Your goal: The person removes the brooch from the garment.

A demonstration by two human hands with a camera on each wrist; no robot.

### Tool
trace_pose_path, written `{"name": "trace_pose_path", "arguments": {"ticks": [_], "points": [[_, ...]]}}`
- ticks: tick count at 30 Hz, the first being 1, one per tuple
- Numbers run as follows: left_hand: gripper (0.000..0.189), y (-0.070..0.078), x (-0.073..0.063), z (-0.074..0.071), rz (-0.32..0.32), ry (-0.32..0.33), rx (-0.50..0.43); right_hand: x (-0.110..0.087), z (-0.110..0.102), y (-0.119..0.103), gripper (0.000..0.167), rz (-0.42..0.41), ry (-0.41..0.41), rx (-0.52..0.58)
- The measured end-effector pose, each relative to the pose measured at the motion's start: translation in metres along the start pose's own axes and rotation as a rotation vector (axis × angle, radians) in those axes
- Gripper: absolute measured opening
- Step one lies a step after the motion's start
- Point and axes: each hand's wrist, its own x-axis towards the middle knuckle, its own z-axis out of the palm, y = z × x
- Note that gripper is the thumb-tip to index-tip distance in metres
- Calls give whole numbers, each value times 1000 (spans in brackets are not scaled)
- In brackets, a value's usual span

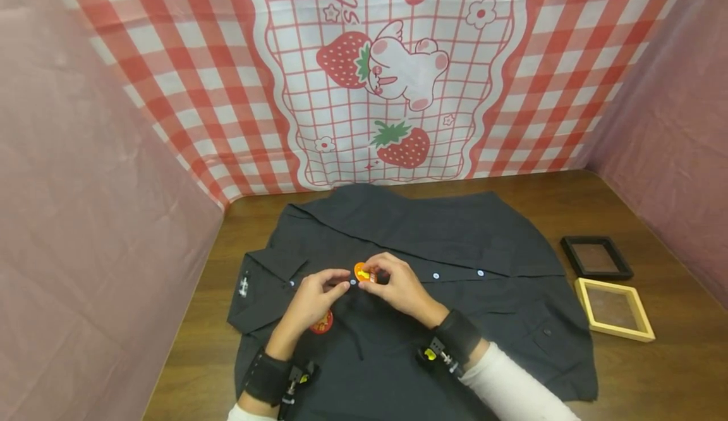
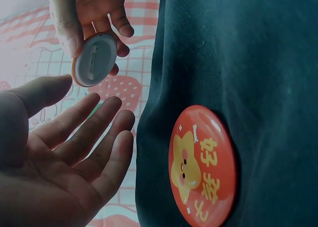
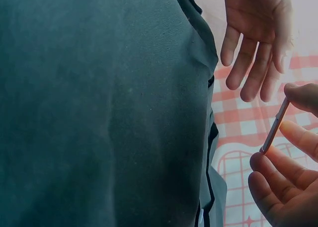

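Observation:
A dark, collared, button-up shirt (image 1: 392,339) lies spread on the wooden table. Above its button strip my right hand (image 1: 398,287) pinches an orange round pin badge (image 1: 360,272) by its edges, thumb against fingers. The left wrist view catches the badge's white back (image 2: 94,63) and its metal pin, which lies along the back. My left hand (image 1: 309,298) holds nothing; its slightly bent fingers point toward the badge, with the thumb spread apart. A red round badge (image 2: 203,167) with a yellow star figure sits on the shirt front beside the left hand.
Right of the shirt lie a black square frame (image 1: 597,257) and a pale yellow one (image 1: 616,332). A strawberry-print cloth (image 1: 352,130) hangs behind the table, with pink cloth (image 1: 102,174) at the sides. Light buttons (image 1: 436,276) run along the shirt's strip.

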Motion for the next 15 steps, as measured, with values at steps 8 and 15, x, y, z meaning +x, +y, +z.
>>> {"name": "trace_pose_path", "arguments": {"ticks": [8, 15], "points": [[24, 0, -2, -2, -12, -10, -4, 1, 1, 1, 23, 7, -4, -1], [23, 3, -3, -2, -45, -5, -17, 0, 0, 1, 23, 13, 1, 6]]}}
